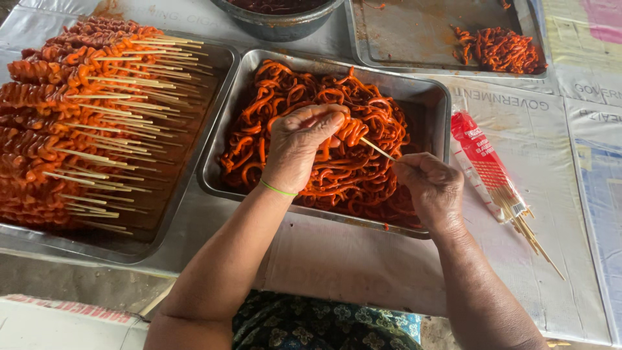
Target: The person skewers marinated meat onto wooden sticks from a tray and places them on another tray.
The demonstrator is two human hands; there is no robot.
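My left hand (pixel 299 146) pinches an orange marinated strip (pixel 350 131) over the middle metal tray (pixel 433 97), which is heaped with more orange strips (pixel 291 97). My right hand (pixel 429 188) grips a thin bamboo skewer (pixel 378 149) whose tip pokes into the strip held by the left hand. A green band circles my left wrist. Both hands hover just above the pile.
A large tray (pixel 194 162) on the left holds several finished skewers (pixel 65 116) in rows. A red-and-clear packet of bamboo sticks (pixel 489 168) lies to the right. A third tray (pixel 414 32) with a small orange pile and a dark bowl (pixel 278 19) stand at the back.
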